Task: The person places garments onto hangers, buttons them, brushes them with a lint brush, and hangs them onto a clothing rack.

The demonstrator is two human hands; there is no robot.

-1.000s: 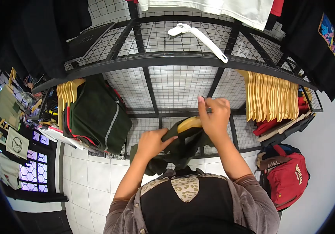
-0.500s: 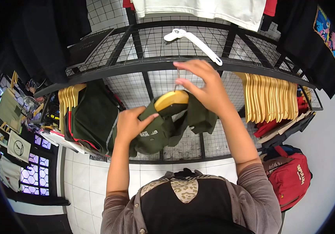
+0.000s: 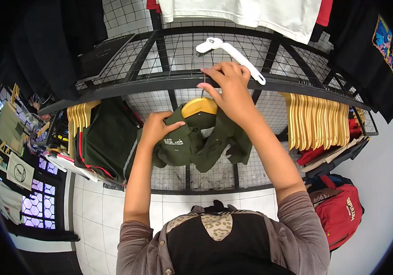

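A dark green collared shirt (image 3: 178, 151) with white lettering on its chest hangs on a wooden hanger (image 3: 199, 107) in front of me. My left hand (image 3: 154, 129) grips the shirt's shoulder beside the collar, thumb across the front. At the top of the hanger, the fingers and thumb of my right hand (image 3: 227, 85) are closed about the metal hook, against the black rail (image 3: 160, 88). Whether the hook rests on the rail is hidden by that hand. Just above my right hand, a white brush-like tool (image 3: 237, 56) lies on the wire mesh shelf.
Wooden hangers with clothes (image 3: 318, 121) crowd the rail on the right. Dark green garments (image 3: 107, 137) hang on the left. A red backpack (image 3: 341, 211) is at the lower right. Above the shelf hangs a white shirt (image 3: 247, 16).
My right hand has moved slightly up and left with the hook, bringing it to the rail. The shirt has risen and now faces me more squarely; my left hand rises slightly.
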